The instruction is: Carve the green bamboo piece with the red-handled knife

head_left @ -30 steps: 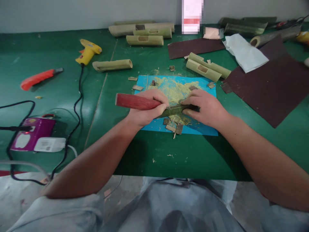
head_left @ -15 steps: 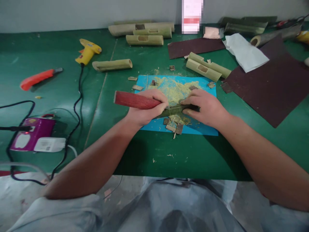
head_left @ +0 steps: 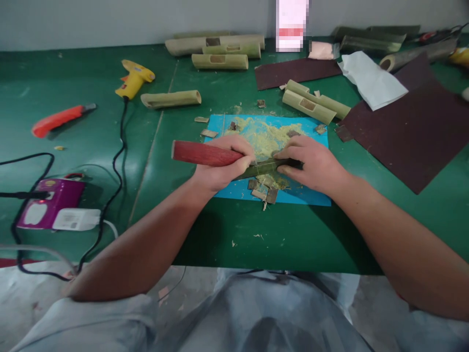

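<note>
My left hand (head_left: pixel 224 166) is closed round a carving tool (head_left: pixel 207 153) with a thick red wooden handle. Its handle points left, and its thin working end meets the bamboo near my fingertips, mostly covered. A dark green bamboo piece (head_left: pixel 266 166) lies level under both hands. On its right part, my right hand (head_left: pixel 311 159) grips it between thumb and fingers. Beneath is a blue mat (head_left: pixel 308 195), strewn with yellowish bamboo shavings (head_left: pixel 269 139). Small cut bamboo chips (head_left: pixel 271 195) lie just in front of the piece.
Notched bamboo tubes (head_left: pixel 220 61) lie at the back, with another pair (head_left: pixel 311 105) right of the mat. Leftward are a yellow glue gun (head_left: pixel 134 80), an orange cutter (head_left: pixel 58 121) and a purple power box (head_left: pixel 53 203) with cables. Brown sheets (head_left: pixel 414 132) and white paper (head_left: pixel 373 80) lie rightward.
The outer end of the red handle has dipped very slightly down and left. Both hands keep their grip, and the bamboo piece stays in place.
</note>
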`<state>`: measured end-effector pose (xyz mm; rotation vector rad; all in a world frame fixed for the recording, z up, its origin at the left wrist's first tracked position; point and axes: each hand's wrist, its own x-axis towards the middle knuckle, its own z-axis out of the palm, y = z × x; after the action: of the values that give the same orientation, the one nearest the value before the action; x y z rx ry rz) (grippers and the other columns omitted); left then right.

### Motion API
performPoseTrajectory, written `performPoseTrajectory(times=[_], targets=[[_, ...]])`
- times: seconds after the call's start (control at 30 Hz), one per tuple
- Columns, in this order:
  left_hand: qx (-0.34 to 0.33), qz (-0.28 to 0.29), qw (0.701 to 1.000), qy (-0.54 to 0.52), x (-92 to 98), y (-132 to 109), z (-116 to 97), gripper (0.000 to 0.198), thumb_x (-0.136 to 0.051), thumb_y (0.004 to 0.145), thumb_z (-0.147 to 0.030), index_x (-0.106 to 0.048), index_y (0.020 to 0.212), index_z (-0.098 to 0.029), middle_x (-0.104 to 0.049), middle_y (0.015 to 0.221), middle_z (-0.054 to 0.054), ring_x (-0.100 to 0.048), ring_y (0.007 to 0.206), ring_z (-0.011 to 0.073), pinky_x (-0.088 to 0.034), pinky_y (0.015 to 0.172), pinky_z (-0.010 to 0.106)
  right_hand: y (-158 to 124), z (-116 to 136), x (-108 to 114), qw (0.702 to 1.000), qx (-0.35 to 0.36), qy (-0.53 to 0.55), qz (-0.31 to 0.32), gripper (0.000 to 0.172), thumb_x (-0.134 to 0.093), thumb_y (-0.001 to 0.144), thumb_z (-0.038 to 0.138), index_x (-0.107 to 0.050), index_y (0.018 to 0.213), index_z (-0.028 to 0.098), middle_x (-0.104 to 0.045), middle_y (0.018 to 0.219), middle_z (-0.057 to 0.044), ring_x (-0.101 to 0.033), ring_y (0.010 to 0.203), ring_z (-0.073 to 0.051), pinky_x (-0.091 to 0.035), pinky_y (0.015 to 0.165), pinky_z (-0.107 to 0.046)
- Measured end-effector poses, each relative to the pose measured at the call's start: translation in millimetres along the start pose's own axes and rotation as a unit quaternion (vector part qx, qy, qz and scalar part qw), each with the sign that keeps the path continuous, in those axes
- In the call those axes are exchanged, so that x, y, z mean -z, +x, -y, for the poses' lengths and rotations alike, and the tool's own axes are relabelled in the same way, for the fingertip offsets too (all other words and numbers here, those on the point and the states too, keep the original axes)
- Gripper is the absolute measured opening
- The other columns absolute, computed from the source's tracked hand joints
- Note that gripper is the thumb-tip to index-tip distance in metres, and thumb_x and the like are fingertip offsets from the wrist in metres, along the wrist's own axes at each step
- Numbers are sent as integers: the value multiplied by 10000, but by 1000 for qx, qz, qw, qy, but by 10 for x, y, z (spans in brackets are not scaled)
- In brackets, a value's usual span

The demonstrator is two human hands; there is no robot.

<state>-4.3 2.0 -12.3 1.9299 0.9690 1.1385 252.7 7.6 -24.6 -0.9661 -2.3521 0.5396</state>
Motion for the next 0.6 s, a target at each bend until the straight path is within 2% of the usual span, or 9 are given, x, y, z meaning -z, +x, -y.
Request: performPoseTrajectory(times=[0.13,0.3,0.6], targets=[[27,-13,999,11,26,-24,51,113,-702,812,-289,-712,707,-247,-732,792,39,-696,793,224,-596,796,434,3,7,3,1000,2,-2,1,176,-669,917,294,-778,1026,211,-694,957,-93,-626,1017,-289,-518,949,-484],[31,4,999,3,36,-37,80,111,-713,808,-308,-721,713,-251,-722,782,36,-700,789,222,-604,783,416,1,-2,-2,1000,1,-4,3,168,-666,919,301,-775,1018,221,-698,950,-85,-621,1010,-282,-519,912,-453],[25,32,999,0,-23,34,-94,65,-755,806,-239,-754,750,-270,-767,839,7,-721,833,203,-588,860,397,-15,-1,4,1000,-1,-3,-1,152,-672,919,293,-770,1012,224,-698,951,-79,-633,1005,-281,-523,919,-462]])
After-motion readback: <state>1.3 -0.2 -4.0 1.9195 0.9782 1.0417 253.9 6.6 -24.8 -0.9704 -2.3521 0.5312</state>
